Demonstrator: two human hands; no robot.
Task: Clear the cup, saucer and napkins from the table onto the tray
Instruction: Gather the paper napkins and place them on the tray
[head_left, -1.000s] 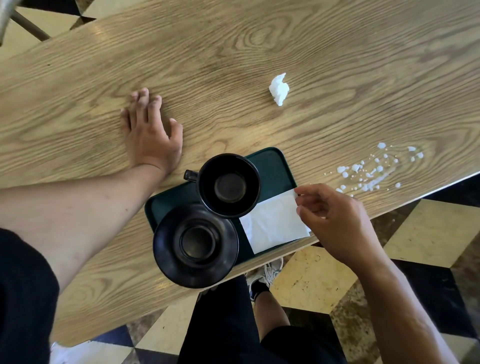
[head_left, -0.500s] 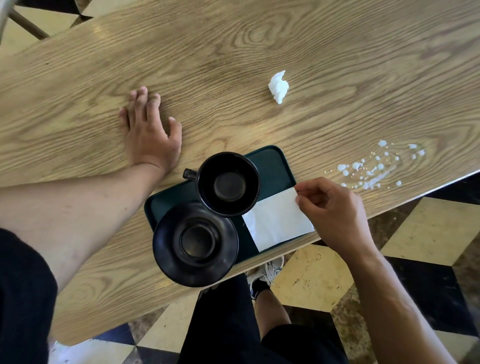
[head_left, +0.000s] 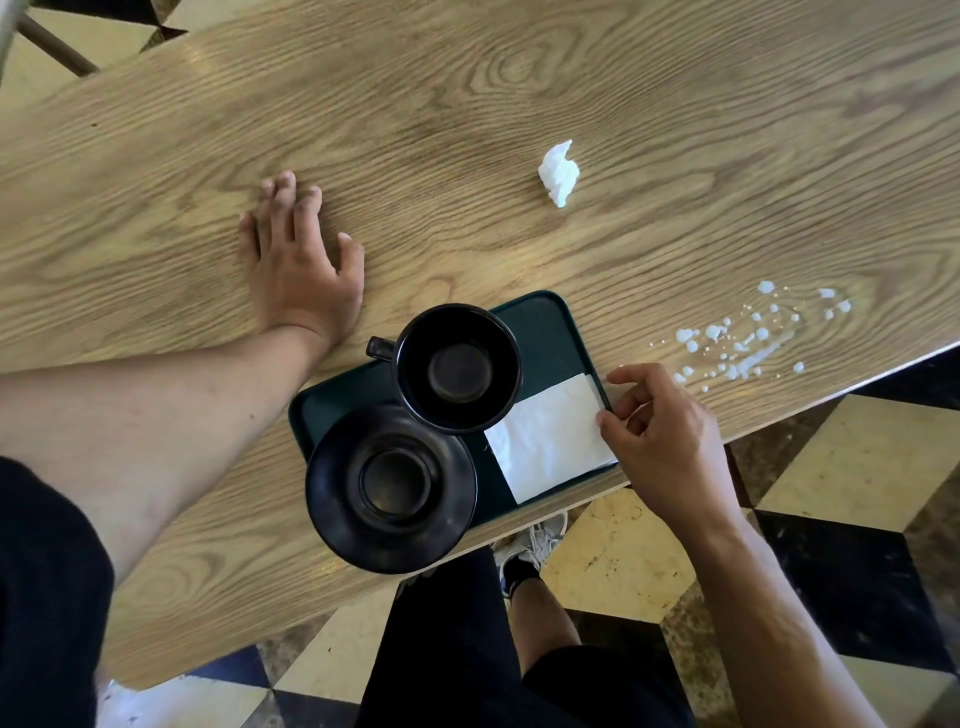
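Right hand (head_left: 662, 431) sits at the tray's (head_left: 550, 332) right edge, its fingers curled, with thumb and forefinger closing on the right edge of the flat napkin (head_left: 550, 436); whether they truly pinch the paper or only touch it is hard to tell, though it looks like a pinch. That napkin lies on the tray just left of this hand, one corner running over the tray's near rim. Further left of the hand stands the cup (head_left: 457, 369), upright, its handle pointing away from the hand, and its rim covers a corner of the napkin from this angle. Beyond the cup, nearer the person, the saucer (head_left: 390, 488) rests on the tray's near left corner and overhangs it.

Left hand (head_left: 301, 260) lies flat on the table (head_left: 675, 130), fingers straight and spread, holding nothing, just left of the tray's far corner and apart from it.

A crumpled napkin (head_left: 559, 172) lies on the bare wood, well ahead of the right hand and to the right of the left one. White spilled drops (head_left: 748, 338) dot the table just to the right of the right hand.
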